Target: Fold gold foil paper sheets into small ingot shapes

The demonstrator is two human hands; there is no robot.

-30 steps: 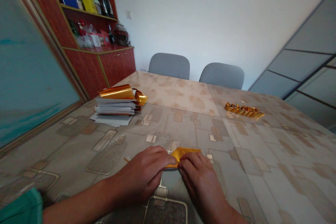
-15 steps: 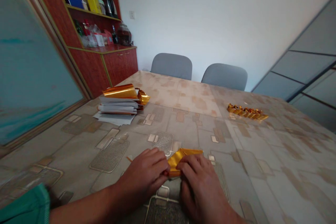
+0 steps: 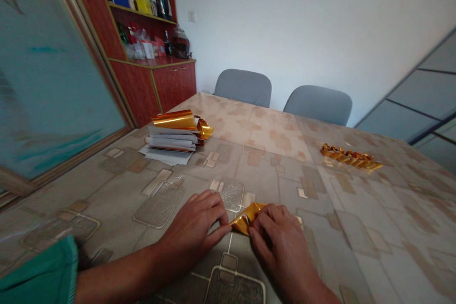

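Note:
A partly folded piece of gold foil paper (image 3: 245, 220) lies on the patterned tablecloth between my two hands. My left hand (image 3: 204, 221) pinches its left corner between thumb and forefinger. Over its right part, my right hand (image 3: 276, 230) is closed, fingers bent and gripping the paper; that end is mostly hidden beneath them. Farther back on the left sits a stack of paper sheets (image 3: 171, 140), white sides showing, with a curled gold sheet (image 3: 174, 118) on top. A row of folded gold paper pieces (image 3: 351, 156) rests at the right.
Two grey chairs (image 3: 242, 86) stand behind the far edge of the table (image 3: 263, 128). At the back left is a red wooden cabinet (image 3: 138, 88) holding a kettle, bottles and a glass jar (image 3: 180, 43). A sliding door panel (image 3: 53, 90) runs along the left.
The view has turned slightly left, so everything sits farther right. My left hand has shifted to the paper's left corner, and the paper's visible part is smaller and folded differently.

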